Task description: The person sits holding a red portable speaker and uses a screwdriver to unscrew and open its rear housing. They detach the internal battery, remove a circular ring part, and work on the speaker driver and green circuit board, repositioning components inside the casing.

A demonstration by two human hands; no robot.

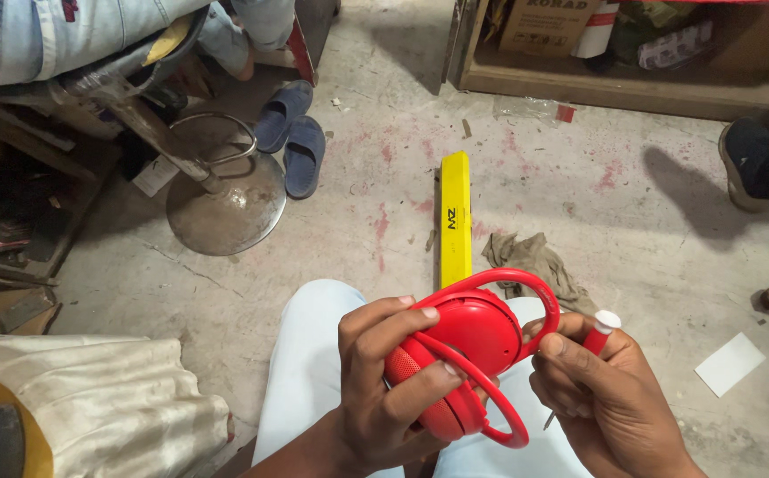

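My left hand (pixel 382 381) grips a pair of folded red headphones (pixel 473 341) over my lap, fingers wrapped across an ear cup and the headband loop. Just right of them, my right hand (pixel 601 394) holds a small screwdriver (pixel 598 335) with a red handle and white cap; its thin metal tip points down toward my knee. The two hands nearly touch at the headband. My light blue trousers (pixel 309 372) lie under both.
A long yellow bar (pixel 454 217) lies on the concrete floor ahead, a crumpled rag (pixel 535 261) beside it. A stool's round metal base (pixel 225 199) and blue slippers (pixel 291 137) are at the left. Another person's dark shoe (pixel 756 164) is at right. A white paper (pixel 730 363) lies nearby.
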